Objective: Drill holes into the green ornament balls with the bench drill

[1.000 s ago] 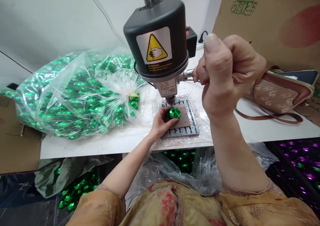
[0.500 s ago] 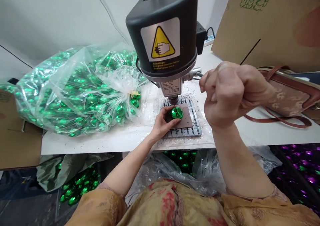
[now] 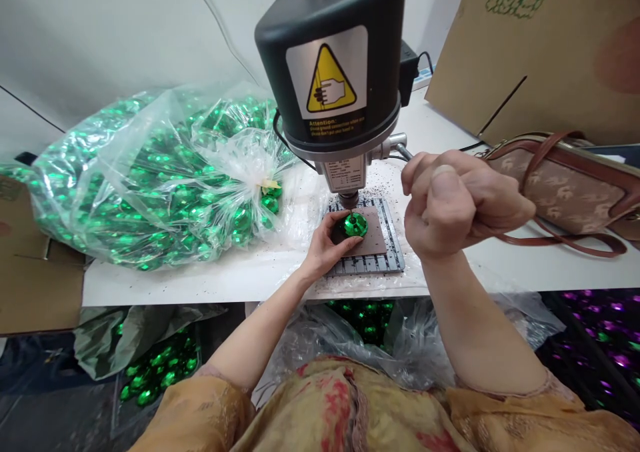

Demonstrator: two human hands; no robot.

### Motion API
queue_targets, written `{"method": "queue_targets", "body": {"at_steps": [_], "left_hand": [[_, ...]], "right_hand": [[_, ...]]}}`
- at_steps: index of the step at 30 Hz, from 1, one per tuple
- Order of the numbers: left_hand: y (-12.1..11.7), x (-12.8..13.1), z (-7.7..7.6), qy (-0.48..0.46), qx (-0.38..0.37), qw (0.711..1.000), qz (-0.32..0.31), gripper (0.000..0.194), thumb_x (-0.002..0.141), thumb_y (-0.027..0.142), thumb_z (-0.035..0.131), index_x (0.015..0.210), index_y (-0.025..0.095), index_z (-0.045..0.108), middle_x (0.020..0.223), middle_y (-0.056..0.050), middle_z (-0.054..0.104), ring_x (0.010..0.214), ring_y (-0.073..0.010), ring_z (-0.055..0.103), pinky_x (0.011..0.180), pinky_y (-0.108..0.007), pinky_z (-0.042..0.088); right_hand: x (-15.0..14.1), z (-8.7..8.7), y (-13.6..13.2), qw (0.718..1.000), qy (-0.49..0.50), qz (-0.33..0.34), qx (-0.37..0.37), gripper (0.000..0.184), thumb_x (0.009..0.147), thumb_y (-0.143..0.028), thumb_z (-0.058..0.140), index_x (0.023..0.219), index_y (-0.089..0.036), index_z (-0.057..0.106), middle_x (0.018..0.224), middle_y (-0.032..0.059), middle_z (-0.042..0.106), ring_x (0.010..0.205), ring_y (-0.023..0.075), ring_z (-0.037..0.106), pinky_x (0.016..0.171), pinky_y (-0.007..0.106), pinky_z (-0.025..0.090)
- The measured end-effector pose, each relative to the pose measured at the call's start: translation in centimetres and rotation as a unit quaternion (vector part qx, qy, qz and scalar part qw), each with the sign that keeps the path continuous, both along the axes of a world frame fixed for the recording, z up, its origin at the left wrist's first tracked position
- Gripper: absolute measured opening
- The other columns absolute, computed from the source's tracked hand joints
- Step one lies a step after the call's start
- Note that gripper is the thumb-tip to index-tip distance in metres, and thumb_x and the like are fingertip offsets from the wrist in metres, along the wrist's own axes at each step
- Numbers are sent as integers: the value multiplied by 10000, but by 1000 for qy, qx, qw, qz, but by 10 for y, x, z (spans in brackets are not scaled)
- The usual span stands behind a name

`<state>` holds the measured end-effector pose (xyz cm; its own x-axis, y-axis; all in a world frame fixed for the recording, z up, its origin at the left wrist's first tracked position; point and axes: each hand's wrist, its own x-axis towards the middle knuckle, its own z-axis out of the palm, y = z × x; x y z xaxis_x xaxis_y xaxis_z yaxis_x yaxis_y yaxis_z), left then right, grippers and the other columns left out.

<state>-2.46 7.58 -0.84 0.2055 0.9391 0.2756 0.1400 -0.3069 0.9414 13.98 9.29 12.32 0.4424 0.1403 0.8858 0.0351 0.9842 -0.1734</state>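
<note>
My left hand (image 3: 329,242) pinches a shiny green faceted bead (image 3: 356,225) between thumb and fingers, keeping it on a brown board (image 3: 376,235). That board lies on the slotted metal base (image 3: 393,255) of a bench drill press (image 3: 330,72). Right above the bead is the drill's chuck (image 3: 349,200), and a thin bit reaches down to the bead's top; whether it has entered cannot be made out. My right hand (image 3: 450,202) is wrapped round the feed lever (image 3: 403,151) on the drill's right side, its grip end hidden in my fist.
A tied clear bag (image 3: 150,185) of green faceted pieces fills the table's left. To the right are a brown handbag (image 3: 565,179) and a large cardboard box (image 3: 540,45). Dark shavings dot the white table (image 3: 200,289). Below its front edge sit more green pieces (image 3: 155,372) and purple ones (image 3: 605,332).
My right fist has come down slightly with the lever, and the chuck and bit sit closer to the bead. My left hand keeps its hold. The view has shifted a little.
</note>
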Motion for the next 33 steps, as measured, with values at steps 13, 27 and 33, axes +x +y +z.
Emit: {"method": "queue_targets", "body": {"at_steps": [13,27,33], "left_hand": [[-10,5,9,13,21,997,70,541,745,430,848,1159,205,583,1178,-90,676,1114,-241,657,992,-413,536],[-112,10,-18,305,417,844,-143,419,872,442,713,1222,230,623,1209,-160,689,1011,-269,658,887,-426,556],[-15,-58,19,338,219,909,109,268,977,256,469,1174,255,651,1126,-130,689,1110,-299,626,1013,-516,491]], "right_hand": [[-6,67,-2,990,44,39,-131,416,827,-105,559,549,-222,271,450,-67,288,397,52,321,460,284,200],[-5,68,4,993,31,46,-108,410,870,-131,575,585,-245,303,452,-61,315,398,82,330,469,294,196],[-5,67,4,992,25,40,-120,435,880,-137,576,574,-245,287,455,-58,320,403,87,331,461,286,220]]}}
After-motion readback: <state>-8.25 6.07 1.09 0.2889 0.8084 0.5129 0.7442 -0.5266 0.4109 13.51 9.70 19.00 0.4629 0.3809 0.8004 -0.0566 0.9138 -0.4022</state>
